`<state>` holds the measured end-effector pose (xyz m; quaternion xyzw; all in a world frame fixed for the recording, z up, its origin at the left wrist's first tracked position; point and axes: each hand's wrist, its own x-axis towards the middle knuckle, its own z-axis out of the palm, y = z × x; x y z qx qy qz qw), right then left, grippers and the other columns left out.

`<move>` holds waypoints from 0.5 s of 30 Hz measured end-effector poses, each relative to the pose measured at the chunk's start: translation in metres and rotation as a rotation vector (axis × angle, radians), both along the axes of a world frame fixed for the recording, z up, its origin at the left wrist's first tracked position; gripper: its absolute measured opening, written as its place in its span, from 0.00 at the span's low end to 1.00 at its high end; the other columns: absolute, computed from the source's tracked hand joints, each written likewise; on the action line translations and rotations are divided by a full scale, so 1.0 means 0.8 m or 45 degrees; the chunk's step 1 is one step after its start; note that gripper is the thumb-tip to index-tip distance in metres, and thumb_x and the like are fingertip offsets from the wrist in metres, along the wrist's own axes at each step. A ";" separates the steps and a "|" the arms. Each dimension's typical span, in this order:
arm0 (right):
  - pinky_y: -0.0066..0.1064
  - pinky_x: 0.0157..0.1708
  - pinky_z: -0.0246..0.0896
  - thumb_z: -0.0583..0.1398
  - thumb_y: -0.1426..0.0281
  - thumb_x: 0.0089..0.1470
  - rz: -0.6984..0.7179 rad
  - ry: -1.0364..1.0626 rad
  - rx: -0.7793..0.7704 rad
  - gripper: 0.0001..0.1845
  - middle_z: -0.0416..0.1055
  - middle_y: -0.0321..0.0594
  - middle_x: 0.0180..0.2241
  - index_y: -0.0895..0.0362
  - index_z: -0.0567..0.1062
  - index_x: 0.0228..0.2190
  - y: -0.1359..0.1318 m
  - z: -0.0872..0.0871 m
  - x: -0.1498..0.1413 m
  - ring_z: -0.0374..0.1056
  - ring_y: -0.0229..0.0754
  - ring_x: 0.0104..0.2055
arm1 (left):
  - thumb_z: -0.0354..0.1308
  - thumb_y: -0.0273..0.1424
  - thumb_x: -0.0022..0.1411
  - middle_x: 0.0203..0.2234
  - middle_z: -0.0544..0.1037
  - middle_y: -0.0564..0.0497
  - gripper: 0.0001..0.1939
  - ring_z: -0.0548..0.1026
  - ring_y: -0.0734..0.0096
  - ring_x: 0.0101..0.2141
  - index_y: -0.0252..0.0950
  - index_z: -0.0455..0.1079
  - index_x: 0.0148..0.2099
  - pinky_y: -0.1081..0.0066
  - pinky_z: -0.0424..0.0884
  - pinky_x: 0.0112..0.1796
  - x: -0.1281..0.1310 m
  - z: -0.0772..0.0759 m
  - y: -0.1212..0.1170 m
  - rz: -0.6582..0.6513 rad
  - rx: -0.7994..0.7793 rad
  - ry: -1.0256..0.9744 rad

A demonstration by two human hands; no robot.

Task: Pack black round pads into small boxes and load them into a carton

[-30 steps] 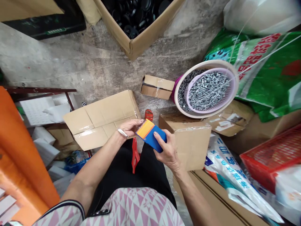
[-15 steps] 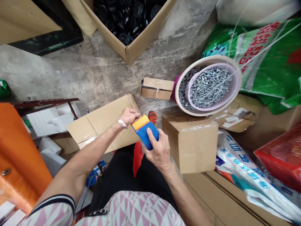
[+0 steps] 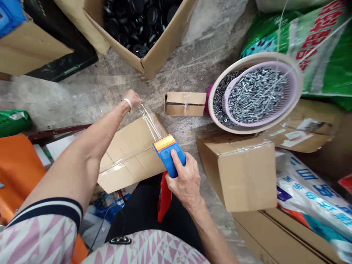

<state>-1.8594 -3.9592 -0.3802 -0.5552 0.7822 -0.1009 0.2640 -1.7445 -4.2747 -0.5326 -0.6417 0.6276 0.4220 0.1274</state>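
My right hand (image 3: 185, 179) is closed around a blue tape dispenser (image 3: 169, 154) with a yellow and orange front edge, held above my lap. My left hand (image 3: 132, 98) is stretched forward and pinches the end of a strip of clear tape (image 3: 150, 123) that runs taut from the dispenser up to its fingers. Below the tape lies a flattened cardboard box (image 3: 131, 154) on the concrete floor. A silver bracelet sits on my left wrist.
A sealed cardboard box (image 3: 242, 172) stands to the right, a small taped box (image 3: 184, 103) ahead. A basin (image 3: 220, 121) with a purple sieve of metal screws (image 3: 254, 95) rests at right. An open carton of black caps (image 3: 140, 22) is ahead. A red stool edge (image 3: 164, 198) shows between my legs.
My left hand has pulled away from the dispenser, forward and to the left, drawing out a length of clear tape. The right hand keeps its hold on the dispenser.
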 end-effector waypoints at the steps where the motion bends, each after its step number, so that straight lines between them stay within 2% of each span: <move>1: 0.50 0.46 0.63 0.60 0.73 0.44 -0.002 0.000 0.008 0.41 0.57 0.54 0.52 0.52 0.61 0.62 0.000 -0.006 0.000 0.58 0.58 0.49 | 0.58 0.27 0.57 0.21 0.69 0.53 0.09 0.73 0.70 0.34 0.23 0.73 0.30 0.67 0.67 0.42 0.001 -0.005 0.002 0.018 0.046 -0.024; 6: 0.46 0.43 0.63 0.61 0.74 0.43 -0.001 -0.016 0.083 0.40 0.59 0.53 0.49 0.53 0.65 0.60 0.001 -0.028 -0.004 0.59 0.54 0.45 | 0.60 0.28 0.56 0.17 0.68 0.54 0.07 0.68 0.74 0.24 0.27 0.75 0.32 0.69 0.68 0.33 0.000 -0.033 0.034 0.071 0.193 0.005; 9: 0.44 0.41 0.62 0.61 0.73 0.44 -0.010 -0.028 0.164 0.38 0.61 0.51 0.44 0.52 0.66 0.59 -0.005 -0.034 -0.014 0.59 0.53 0.41 | 0.65 0.29 0.52 0.23 0.74 0.50 0.12 0.70 0.71 0.28 0.27 0.76 0.39 0.69 0.68 0.36 0.003 -0.037 0.043 0.000 0.222 0.063; 11: 0.43 0.39 0.61 0.61 0.70 0.48 -0.008 -0.026 0.235 0.34 0.62 0.50 0.41 0.51 0.67 0.58 -0.012 -0.035 -0.022 0.60 0.52 0.39 | 0.68 0.29 0.48 0.31 0.77 0.46 0.18 0.72 0.65 0.35 0.29 0.75 0.43 0.67 0.67 0.41 0.005 -0.028 0.043 -0.061 0.019 -0.013; 12: 0.43 0.38 0.61 0.60 0.68 0.49 -0.005 -0.028 0.273 0.32 0.62 0.50 0.40 0.51 0.68 0.58 -0.016 -0.036 -0.025 0.60 0.52 0.39 | 0.67 0.30 0.50 0.35 0.77 0.44 0.18 0.72 0.63 0.39 0.30 0.74 0.44 0.66 0.67 0.44 0.005 -0.020 0.045 -0.071 -0.127 -0.075; 14: 0.42 0.38 0.61 0.60 0.65 0.51 0.003 -0.048 0.335 0.30 0.62 0.50 0.39 0.50 0.68 0.57 -0.024 -0.035 -0.030 0.61 0.52 0.39 | 0.58 0.34 0.61 0.41 0.76 0.42 0.13 0.71 0.62 0.44 0.32 0.74 0.44 0.65 0.64 0.48 0.002 -0.002 0.061 -0.111 -0.369 -0.104; 15: 0.42 0.38 0.61 0.60 0.65 0.52 0.006 -0.058 0.353 0.30 0.62 0.50 0.39 0.50 0.69 0.57 -0.028 -0.035 -0.031 0.61 0.53 0.39 | 0.51 0.35 0.65 0.41 0.76 0.42 0.14 0.70 0.62 0.45 0.33 0.74 0.43 0.65 0.63 0.49 -0.001 0.008 0.075 -0.173 -0.420 -0.072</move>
